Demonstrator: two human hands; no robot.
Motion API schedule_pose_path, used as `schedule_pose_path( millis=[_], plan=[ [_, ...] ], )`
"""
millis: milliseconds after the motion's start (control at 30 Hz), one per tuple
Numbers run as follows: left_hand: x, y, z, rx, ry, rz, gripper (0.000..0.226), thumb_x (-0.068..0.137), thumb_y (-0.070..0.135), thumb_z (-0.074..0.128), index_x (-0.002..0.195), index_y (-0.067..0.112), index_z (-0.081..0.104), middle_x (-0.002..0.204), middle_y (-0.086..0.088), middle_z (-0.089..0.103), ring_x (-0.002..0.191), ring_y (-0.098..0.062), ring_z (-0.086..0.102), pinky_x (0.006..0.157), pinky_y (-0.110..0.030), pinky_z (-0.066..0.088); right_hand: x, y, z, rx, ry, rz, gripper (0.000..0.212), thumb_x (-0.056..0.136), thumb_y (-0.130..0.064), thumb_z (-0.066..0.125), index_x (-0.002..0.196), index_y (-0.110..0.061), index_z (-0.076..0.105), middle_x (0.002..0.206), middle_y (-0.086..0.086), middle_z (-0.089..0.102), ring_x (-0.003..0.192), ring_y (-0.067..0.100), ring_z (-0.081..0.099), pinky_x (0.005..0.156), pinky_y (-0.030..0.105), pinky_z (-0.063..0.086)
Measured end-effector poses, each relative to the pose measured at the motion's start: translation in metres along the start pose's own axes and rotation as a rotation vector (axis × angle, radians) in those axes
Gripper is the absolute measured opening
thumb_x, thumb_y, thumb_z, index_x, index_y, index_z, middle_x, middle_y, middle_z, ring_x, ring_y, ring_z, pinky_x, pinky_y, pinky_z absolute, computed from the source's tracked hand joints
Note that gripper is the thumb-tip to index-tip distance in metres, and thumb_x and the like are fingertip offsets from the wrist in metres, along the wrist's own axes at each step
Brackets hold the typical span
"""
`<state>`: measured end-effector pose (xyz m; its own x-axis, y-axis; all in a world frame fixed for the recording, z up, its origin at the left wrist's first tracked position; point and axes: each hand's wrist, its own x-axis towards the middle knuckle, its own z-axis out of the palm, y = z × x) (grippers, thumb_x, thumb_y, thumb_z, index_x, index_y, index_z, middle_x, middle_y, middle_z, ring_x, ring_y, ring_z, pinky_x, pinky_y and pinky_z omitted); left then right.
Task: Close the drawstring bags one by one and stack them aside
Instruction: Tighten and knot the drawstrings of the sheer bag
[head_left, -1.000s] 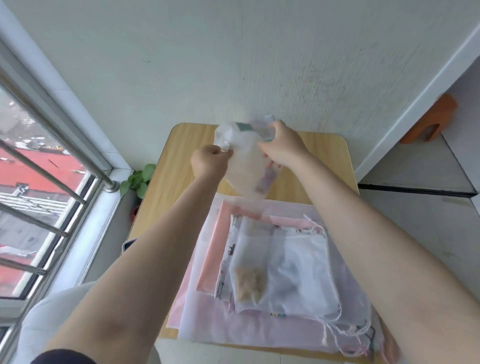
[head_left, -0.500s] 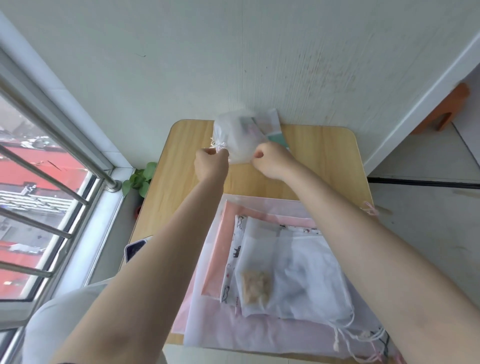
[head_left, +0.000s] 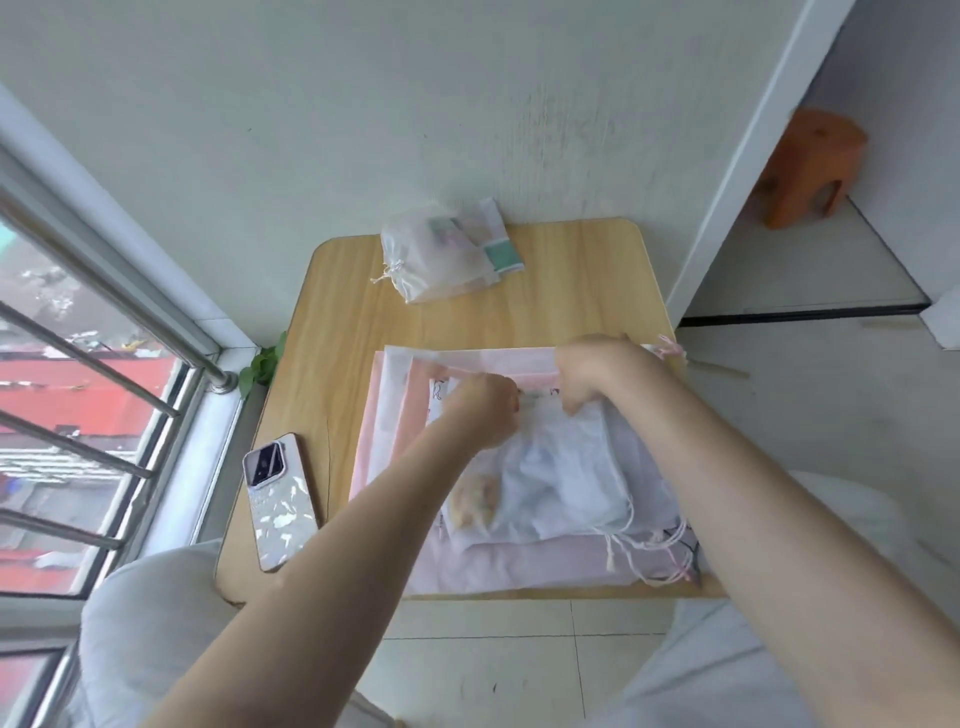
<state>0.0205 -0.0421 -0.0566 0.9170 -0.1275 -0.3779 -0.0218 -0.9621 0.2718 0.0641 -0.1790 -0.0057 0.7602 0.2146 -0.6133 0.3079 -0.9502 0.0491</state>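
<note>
closed bags (head_left: 447, 257): stacked at far edge of table (head_left: 571, 291), by wall, kept clear of work area.
top bag (head_left: 561, 467): on near pile (head_left: 395, 415), mouth at far end.
left hand (head_left: 485, 413): pinched shut at bag mouth, prob. on cord.
right hand (head_left: 592, 371): fingers curled on mouth hem; grip can't be told for sure.
phone (head_left: 280, 506): left of pile, untouched.

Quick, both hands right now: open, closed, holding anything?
Left hand: closed, grip pinching the top edge of the white mesh bag on the pile.
Right hand: closed on the same bag's top edge.
</note>
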Motion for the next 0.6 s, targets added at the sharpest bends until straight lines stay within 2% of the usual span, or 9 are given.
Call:
schedule_pose_path(
  millis=[67,133,200,267,300,367,467,533,600],
  plan=[
    [-0.004,0.000,0.000,0.023,0.048,-0.045,0.019,0.087,0.006,0.046,0.070,0.009,0.053,0.081,-0.006,0.056,0.078,-0.031,0.058,0.052,-0.028,0.034,-0.004,0.005,0.002,0.008,0.056,-0.003,0.018,0.084,-0.020,0.067,0.083,-0.016,0.050,0.075,-0.001,0.045,0.085,0.025,0.049,0.083,0.036,0.033],
    [-0.009,-0.006,-0.004,-0.014,0.098,-0.087,0.019,0.087,0.007,0.045,0.078,0.007,0.061,0.085,-0.007,0.062,0.081,-0.027,0.059,0.063,-0.029,0.044,-0.008,0.009,0.001,0.046,0.133,-0.012,0.016,0.084,-0.019,0.063,0.077,-0.016,0.049,0.079,0.000,0.046,0.086,0.026,0.047,0.080,0.034,0.032],
    [-0.013,-0.017,-0.009,-0.084,0.160,-0.156,0.023,0.084,0.011,0.045,0.069,0.012,0.062,0.076,-0.007,0.065,0.081,-0.027,0.060,0.069,-0.028,0.047,-0.008,0.011,-0.001,0.112,0.187,-0.023,0.013,0.083,-0.021,0.058,0.074,-0.017,0.051,0.088,0.003,0.047,0.090,0.027,0.045,0.079,0.034,0.031],
    [-0.014,-0.030,-0.014,-0.251,0.163,-0.215,0.026,0.077,0.009,0.043,0.060,0.011,0.062,0.063,-0.009,0.065,0.072,-0.028,0.064,0.068,-0.029,0.055,-0.008,0.008,-0.003,0.173,0.205,-0.037,0.009,0.082,-0.020,0.056,0.074,-0.016,0.054,0.088,0.004,0.051,0.090,0.028,0.047,0.077,0.034,0.033],
    [-0.016,-0.033,-0.017,-0.383,0.120,-0.237,0.026,0.076,0.005,0.043,0.066,0.005,0.067,0.062,-0.011,0.067,0.063,-0.026,0.063,0.064,-0.029,0.057,-0.008,0.005,-0.004,0.195,0.209,-0.046,0.008,0.081,-0.018,0.055,0.074,-0.014,0.056,0.086,0.005,0.053,0.088,0.028,0.050,0.076,0.033,0.034],
    [-0.024,-0.042,-0.024,-0.523,-0.021,-0.272,0.020,0.080,0.000,0.047,0.079,-0.002,0.067,0.064,-0.011,0.067,0.053,-0.021,0.059,0.054,-0.024,0.053,-0.007,-0.003,-0.005,0.239,0.238,-0.068,0.012,0.082,-0.013,0.055,0.088,-0.011,0.065,0.095,0.005,0.061,0.090,0.027,0.055,0.074,0.031,0.035],
    [-0.039,-0.059,-0.032,-0.479,-0.157,-0.188,0.004,0.084,0.011,0.063,0.081,0.007,0.062,0.071,-0.004,0.062,0.060,-0.015,0.057,0.055,-0.022,0.048,-0.008,-0.020,-0.008,0.371,0.307,-0.178,0.018,0.092,-0.014,0.054,0.105,-0.015,0.066,0.105,-0.001,0.056,0.090,0.022,0.053,0.075,0.029,0.037],
    [-0.044,-0.067,-0.033,-0.487,-0.129,-0.124,0.017,0.083,0.024,0.072,0.082,0.010,0.062,0.074,0.002,0.055,0.064,-0.012,0.050,0.060,-0.022,0.040,-0.005,-0.034,-0.008,0.448,0.354,-0.289,0.014,0.094,-0.019,0.056,0.101,-0.024,0.066,0.104,-0.004,0.052,0.093,0.020,0.053,0.078,0.030,0.041],
    [-0.047,-0.070,-0.031,-0.609,0.013,-0.092,0.028,0.085,0.029,0.073,0.068,0.018,0.053,0.067,0.007,0.043,0.059,-0.009,0.040,0.056,-0.021,0.030,0.000,-0.053,-0.008,0.489,0.383,-0.373,0.014,0.094,-0.019,0.057,0.099,-0.026,0.068,0.102,-0.004,0.050,0.097,0.020,0.055,0.082,0.030,0.044]
  ],
)
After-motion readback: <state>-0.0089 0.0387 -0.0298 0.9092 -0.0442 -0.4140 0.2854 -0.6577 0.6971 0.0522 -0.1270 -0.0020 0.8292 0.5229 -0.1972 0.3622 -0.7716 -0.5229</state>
